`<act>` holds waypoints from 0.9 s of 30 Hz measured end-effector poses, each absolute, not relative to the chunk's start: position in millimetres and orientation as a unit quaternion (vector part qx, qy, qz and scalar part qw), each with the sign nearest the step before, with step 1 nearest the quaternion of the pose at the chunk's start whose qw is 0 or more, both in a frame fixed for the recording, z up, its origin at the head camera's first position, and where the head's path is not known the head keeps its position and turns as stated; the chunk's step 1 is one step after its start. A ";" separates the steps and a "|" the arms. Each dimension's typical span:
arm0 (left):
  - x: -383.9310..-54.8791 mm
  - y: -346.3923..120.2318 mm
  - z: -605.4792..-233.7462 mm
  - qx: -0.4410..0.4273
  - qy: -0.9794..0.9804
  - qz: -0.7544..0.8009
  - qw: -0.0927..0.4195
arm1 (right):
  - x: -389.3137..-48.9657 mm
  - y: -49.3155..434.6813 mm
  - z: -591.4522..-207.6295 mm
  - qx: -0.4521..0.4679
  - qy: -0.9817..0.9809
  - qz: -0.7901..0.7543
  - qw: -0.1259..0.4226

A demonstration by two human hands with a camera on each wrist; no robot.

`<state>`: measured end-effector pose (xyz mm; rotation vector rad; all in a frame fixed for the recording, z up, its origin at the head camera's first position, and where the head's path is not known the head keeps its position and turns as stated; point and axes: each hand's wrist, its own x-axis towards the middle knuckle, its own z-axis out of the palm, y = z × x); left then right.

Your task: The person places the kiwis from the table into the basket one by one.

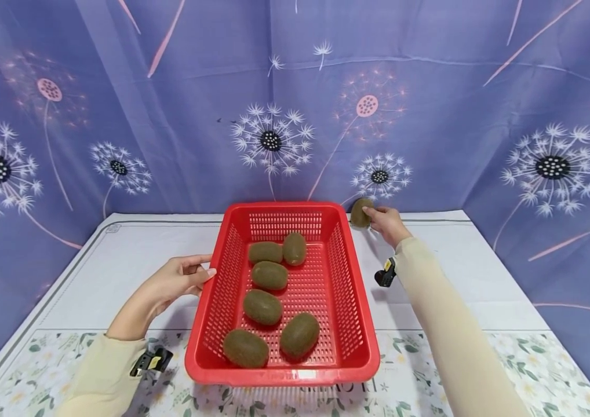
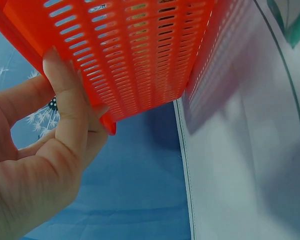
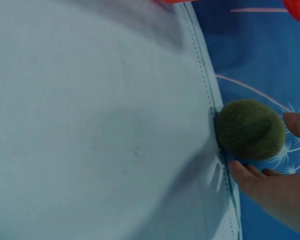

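Note:
A red plastic basket [image 1: 283,377] with slotted walls stands in the middle of the table, and several brown fuzzy kiwis [image 1: 269,275] lie inside it. My left hand [image 1: 177,281] grips the basket's left rim, with the thumb over the edge; the left wrist view shows its fingers [image 2: 65,85] against the slotted side. Beyond the basket's right back corner, my right hand [image 1: 388,225] holds another kiwi [image 1: 361,213] at the table's back edge. From the right wrist, that kiwi [image 3: 250,129] sits between the thumb and the fingers, partly over the white cloth's border.
A white cloth [image 1: 133,255] covers the back of the table, and a floral cloth [image 1: 24,370] covers the front. Purple dandelion-patterned curtain [image 1: 190,133] hangs close behind the table and along both sides. Each wrist carries a small black camera [image 1: 386,273].

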<state>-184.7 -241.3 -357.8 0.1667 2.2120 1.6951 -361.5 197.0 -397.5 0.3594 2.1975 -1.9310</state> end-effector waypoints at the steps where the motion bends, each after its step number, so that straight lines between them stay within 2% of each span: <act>1: -184.9 -241.2 -357.9 0.059 0.780 0.598 0.175 | -361.5 196.7 -398.3 0.121 0.743 -0.651 0.098; 10: -185.1 -241.4 -357.5 0.060 0.777 0.601 0.178 | -364.9 190.8 -403.8 0.139 0.748 -0.641 0.097; 20: -185.0 -241.8 -357.9 0.063 0.778 0.599 0.177 | -367.8 186.8 -407.5 0.150 0.748 -0.644 0.060; 27: -185.3 -242.0 -357.4 0.062 0.779 0.599 0.177 | -365.4 183.1 -403.0 0.146 0.757 -0.633 0.071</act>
